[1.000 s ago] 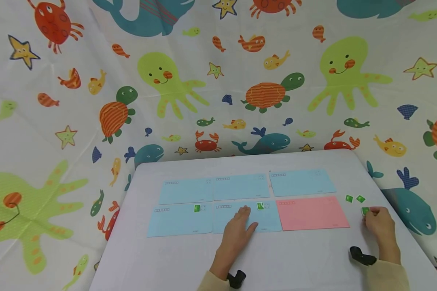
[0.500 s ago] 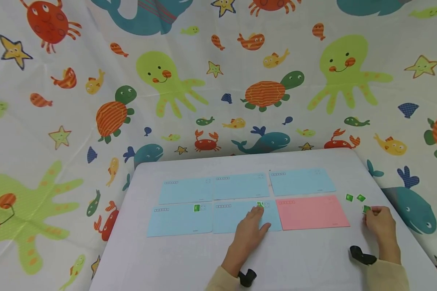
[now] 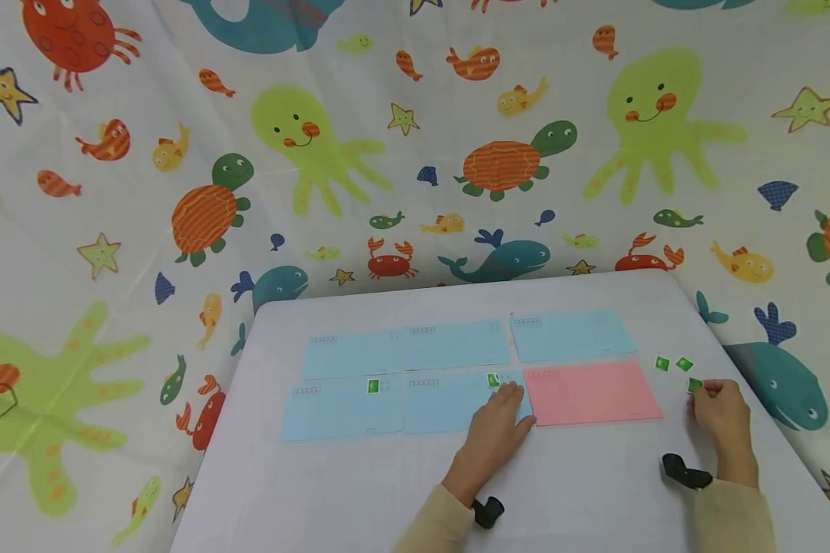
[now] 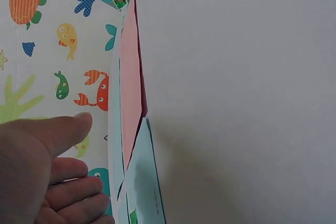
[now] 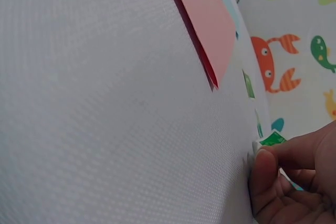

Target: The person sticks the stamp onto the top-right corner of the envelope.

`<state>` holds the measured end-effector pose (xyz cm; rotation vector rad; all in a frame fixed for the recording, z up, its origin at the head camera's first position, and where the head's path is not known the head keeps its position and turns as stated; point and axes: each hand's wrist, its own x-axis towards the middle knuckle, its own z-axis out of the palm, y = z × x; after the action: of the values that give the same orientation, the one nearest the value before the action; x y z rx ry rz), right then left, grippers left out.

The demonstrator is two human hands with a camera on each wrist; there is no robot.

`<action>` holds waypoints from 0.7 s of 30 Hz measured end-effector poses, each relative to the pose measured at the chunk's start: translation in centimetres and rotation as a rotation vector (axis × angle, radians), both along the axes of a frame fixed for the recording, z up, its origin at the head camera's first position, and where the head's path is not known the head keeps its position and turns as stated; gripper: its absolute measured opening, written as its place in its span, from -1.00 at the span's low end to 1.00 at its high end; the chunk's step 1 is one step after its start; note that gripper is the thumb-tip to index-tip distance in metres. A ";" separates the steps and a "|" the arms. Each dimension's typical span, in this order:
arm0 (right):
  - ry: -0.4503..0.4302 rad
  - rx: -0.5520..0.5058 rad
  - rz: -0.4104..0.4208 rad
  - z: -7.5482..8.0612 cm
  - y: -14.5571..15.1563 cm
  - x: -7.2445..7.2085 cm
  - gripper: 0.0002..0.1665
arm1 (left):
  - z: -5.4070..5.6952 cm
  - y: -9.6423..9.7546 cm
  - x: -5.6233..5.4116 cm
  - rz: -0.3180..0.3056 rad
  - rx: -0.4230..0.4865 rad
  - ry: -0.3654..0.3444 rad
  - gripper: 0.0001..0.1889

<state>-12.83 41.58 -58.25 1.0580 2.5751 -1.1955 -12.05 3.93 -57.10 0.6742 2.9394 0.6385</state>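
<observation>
My right hand pinches a small green stamp between thumb and fingers at the table's right side. My left hand extends over the right part of the front middle blue envelope, its fingers extended and holding nothing. Beside those fingertips, a green stamp lies near that envelope's upper right corner. To the right is a pink envelope, close to the left thumb. Whether the left fingertips touch the paper cannot be made out.
More blue envelopes form a back row. The front left envelope carries a green stamp near its printed squares. Two loose stamps lie right of the pink envelope. A patterned sea-animal cloth hangs behind the white table.
My left hand has moved right across the front middle envelope, past its stamp, towards the pink one. The right hand keeps its pinch on the stamp at nearly the same place.
</observation>
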 end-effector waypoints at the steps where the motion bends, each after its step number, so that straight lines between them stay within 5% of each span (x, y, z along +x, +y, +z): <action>1: 0.005 -0.001 0.002 0.1 0.0 -0.1 -0.40 | 0.1 0.2 -0.2 -0.002 -0.001 0.006 -0.44; 21: -0.029 -0.014 0.004 0.7 0.0 -0.4 -0.39 | -1.1 2.2 -1.7 -0.091 -0.128 0.019 -0.46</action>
<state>-13.19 41.61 -57.55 1.0592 2.5421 -1.1864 -13.71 6.17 -58.19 0.7995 2.9156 0.4346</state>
